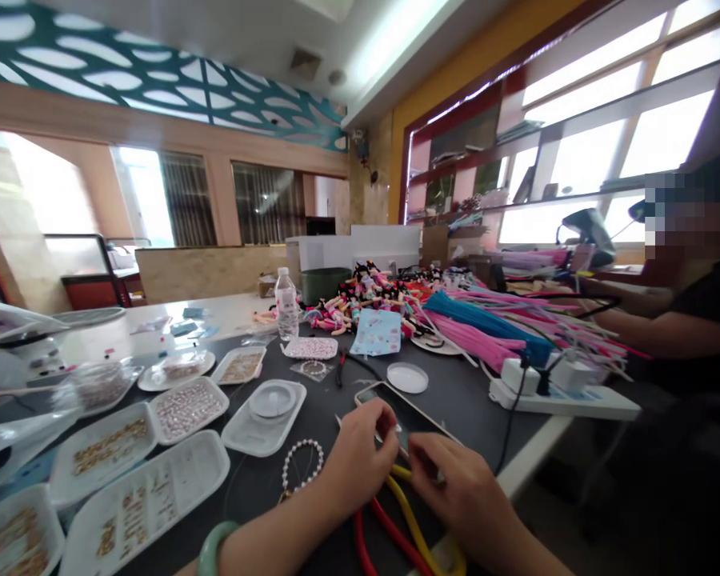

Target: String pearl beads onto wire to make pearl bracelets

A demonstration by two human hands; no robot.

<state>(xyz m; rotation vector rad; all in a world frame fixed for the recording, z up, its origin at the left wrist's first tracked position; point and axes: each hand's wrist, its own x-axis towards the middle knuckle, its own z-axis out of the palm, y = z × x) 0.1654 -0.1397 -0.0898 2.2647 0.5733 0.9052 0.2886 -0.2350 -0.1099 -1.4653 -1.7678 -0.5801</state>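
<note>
Near the middle of the dark table, my left hand [363, 448] is closed in a pinch, with a small pale piece at its fingertips that is too small to name. Just to its right, my right hand [456, 480] is also closed, fingertips pressed together on something hidden. A phone [411, 416] lies behind both hands. Below them are pliers with red and yellow handles [408, 512], partly covered by my right hand. A pearl bracelet [303, 464] rests left of my left forearm, which wears a green bangle [216, 548].
White trays [201, 460] with beads and gold parts fill the left side. A water bottle [286, 308], a doll pile [366, 296] and pink bundles [477, 340] stand behind. A power strip [594, 400] lies right, near another person's arm [642, 332].
</note>
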